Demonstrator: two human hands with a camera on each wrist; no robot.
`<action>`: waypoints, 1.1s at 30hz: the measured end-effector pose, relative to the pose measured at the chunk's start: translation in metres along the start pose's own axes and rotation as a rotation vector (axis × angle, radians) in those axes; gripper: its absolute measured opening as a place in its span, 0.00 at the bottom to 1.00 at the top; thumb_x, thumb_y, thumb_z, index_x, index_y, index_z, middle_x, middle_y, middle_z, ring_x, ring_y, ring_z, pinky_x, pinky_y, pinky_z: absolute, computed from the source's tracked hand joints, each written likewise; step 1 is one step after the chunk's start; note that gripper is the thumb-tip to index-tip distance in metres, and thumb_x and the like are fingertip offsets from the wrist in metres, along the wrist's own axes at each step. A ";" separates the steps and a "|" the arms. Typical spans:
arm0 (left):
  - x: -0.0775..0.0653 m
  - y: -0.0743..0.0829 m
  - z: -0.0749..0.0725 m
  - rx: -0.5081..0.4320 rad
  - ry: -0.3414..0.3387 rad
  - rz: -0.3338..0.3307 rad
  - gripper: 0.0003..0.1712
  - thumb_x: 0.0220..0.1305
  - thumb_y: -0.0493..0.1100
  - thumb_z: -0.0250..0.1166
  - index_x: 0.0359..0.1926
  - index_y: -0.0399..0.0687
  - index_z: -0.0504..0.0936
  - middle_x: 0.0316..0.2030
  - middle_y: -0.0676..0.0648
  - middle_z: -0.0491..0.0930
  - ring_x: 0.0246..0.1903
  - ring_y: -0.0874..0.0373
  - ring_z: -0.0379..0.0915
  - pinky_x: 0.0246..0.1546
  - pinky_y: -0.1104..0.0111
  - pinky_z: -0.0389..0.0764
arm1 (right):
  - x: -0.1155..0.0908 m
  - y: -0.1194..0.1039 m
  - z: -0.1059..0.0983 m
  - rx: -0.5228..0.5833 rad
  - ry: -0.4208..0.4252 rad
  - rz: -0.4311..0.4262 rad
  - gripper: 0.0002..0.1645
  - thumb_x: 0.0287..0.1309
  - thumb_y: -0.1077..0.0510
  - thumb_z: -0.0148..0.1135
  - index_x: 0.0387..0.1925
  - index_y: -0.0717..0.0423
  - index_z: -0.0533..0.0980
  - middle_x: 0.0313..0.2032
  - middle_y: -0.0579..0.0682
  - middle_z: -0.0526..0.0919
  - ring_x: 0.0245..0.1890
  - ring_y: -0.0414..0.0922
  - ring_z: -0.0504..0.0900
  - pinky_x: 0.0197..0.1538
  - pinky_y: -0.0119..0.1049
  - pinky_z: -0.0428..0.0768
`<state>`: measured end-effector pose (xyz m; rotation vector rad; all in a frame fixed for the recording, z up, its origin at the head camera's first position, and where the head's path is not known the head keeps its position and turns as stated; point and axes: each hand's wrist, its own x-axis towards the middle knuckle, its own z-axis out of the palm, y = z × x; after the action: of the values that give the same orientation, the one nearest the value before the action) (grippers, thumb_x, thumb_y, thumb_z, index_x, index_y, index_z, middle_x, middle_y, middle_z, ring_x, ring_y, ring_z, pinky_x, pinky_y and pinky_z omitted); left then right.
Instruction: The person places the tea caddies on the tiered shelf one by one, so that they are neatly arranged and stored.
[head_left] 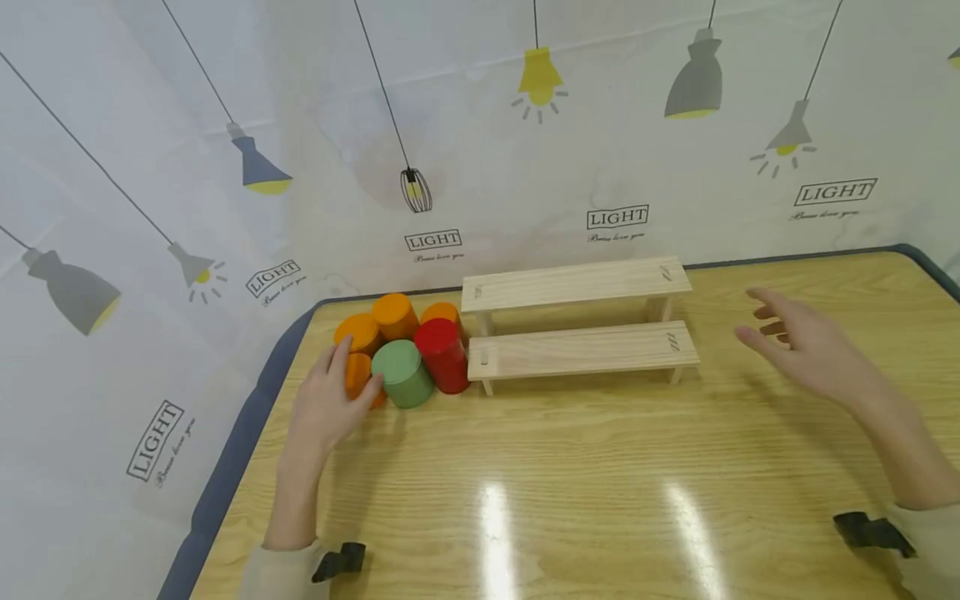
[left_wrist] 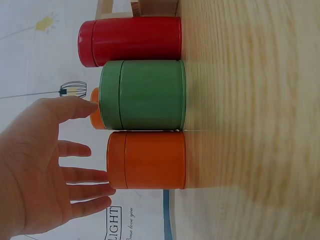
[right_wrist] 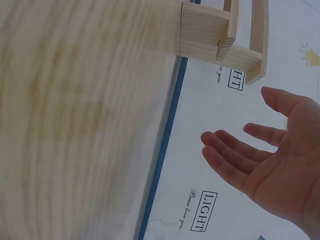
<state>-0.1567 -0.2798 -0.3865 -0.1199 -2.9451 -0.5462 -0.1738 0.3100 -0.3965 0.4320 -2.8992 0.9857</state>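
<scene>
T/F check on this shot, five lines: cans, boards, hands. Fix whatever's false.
1. The red can stands beside the green can. True.
2. The green can lies on its side. False: it stands upright.
3. The left hand is nearer the green can than the right hand is. True.
4. The right hand grips the red can. False: it holds nothing.
5. In the head view, the front wooden board is left of the red can. False: it is to the right.
</scene>
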 end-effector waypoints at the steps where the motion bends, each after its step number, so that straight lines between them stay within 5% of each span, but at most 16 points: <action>1: 0.000 -0.001 -0.001 -0.005 -0.007 -0.005 0.45 0.70 0.56 0.60 0.77 0.39 0.54 0.71 0.27 0.58 0.65 0.26 0.60 0.63 0.36 0.64 | 0.000 -0.001 0.001 0.008 -0.005 0.001 0.41 0.75 0.50 0.54 0.75 0.71 0.52 0.63 0.77 0.65 0.54 0.73 0.72 0.51 0.70 0.71; 18: -0.001 -0.017 0.000 -0.104 -0.141 -0.071 0.48 0.70 0.52 0.62 0.78 0.35 0.50 0.74 0.27 0.52 0.69 0.28 0.54 0.65 0.37 0.62 | 0.013 -0.019 0.023 0.133 -0.119 0.023 0.40 0.74 0.48 0.55 0.75 0.67 0.54 0.53 0.70 0.78 0.48 0.64 0.82 0.42 0.49 0.82; 33: 0.003 -0.031 0.009 -0.237 -0.102 -0.062 0.46 0.68 0.45 0.67 0.73 0.24 0.53 0.67 0.23 0.61 0.65 0.31 0.62 0.65 0.42 0.65 | 0.020 -0.023 0.034 0.185 -0.168 0.023 0.42 0.72 0.49 0.59 0.75 0.68 0.54 0.52 0.67 0.79 0.48 0.59 0.83 0.45 0.47 0.81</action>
<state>-0.1640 -0.3056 -0.4050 -0.0845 -2.9785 -0.9243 -0.1853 0.2670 -0.4073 0.5165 -2.9758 1.2869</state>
